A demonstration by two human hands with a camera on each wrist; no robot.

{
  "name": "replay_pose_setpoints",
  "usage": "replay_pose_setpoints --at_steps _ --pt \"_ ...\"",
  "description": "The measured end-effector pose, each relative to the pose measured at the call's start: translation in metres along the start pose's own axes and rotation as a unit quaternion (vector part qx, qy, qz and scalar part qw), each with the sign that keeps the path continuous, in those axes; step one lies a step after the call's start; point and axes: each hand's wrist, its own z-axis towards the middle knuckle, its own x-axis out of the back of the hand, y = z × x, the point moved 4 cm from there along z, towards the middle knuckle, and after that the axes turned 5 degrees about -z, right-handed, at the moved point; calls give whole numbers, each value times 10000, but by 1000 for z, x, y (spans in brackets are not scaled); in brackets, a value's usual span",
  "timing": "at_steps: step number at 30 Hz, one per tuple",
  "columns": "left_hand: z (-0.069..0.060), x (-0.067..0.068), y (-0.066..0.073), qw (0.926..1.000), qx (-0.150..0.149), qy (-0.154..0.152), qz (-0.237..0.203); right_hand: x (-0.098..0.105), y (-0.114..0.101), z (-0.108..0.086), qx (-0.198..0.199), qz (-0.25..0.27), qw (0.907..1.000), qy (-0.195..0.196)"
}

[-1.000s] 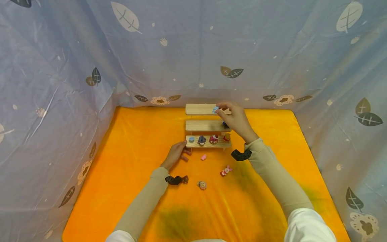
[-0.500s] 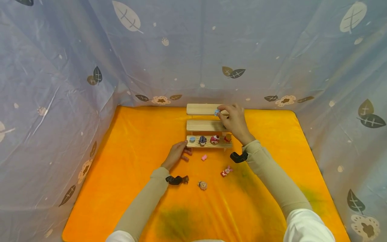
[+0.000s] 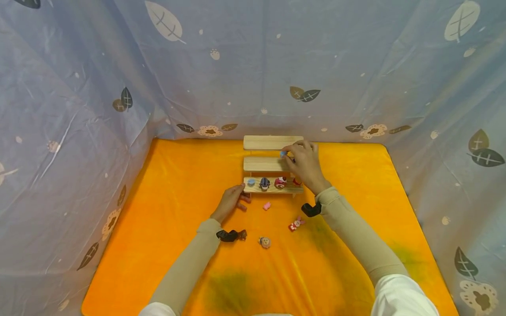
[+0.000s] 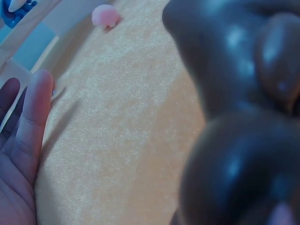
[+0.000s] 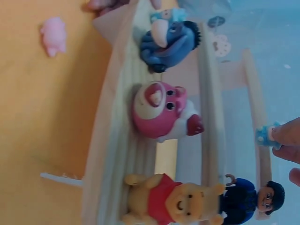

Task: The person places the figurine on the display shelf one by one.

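My right hand (image 3: 307, 164) pinches a small light-blue figurine (image 5: 266, 136) between thumb and finger, over the right part of a three-tier wooden shelf (image 3: 262, 164). My left hand (image 3: 230, 202) touches the left end of the lowest tier, its fingers (image 4: 30, 122) extended. On that tier stand another light-blue figurine (image 3: 251, 182), a blue donkey figurine (image 5: 171, 44), a pink bear figurine (image 5: 157, 110) and a yellow bear figurine (image 5: 164, 199) in a red shirt. A dark-haired, dark-clothed figurine (image 5: 243, 201) on the middle tier is mostly hidden by my right hand in the head view.
On the orange cloth (image 3: 189, 184) lie a pink figurine (image 3: 267, 206), a red-and-pink long-eared figurine (image 3: 296, 224), a pale-faced figurine (image 3: 265, 242) and a brown figurine (image 3: 242, 235) beside the left wrist camera. A leaf-patterned curtain (image 3: 237, 66) hangs behind the shelf.
My right hand has come down toward me with the light-blue figurine, from over the top tier to near the middle tier. My left hand stays at the shelf's end.
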Motion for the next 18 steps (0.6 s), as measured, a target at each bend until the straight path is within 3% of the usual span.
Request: replay_pose_setpoints --at_steps 18 --pt "-1 0 1 10000 -47 11 41 -14 0 -10 397 -479 9980 90"
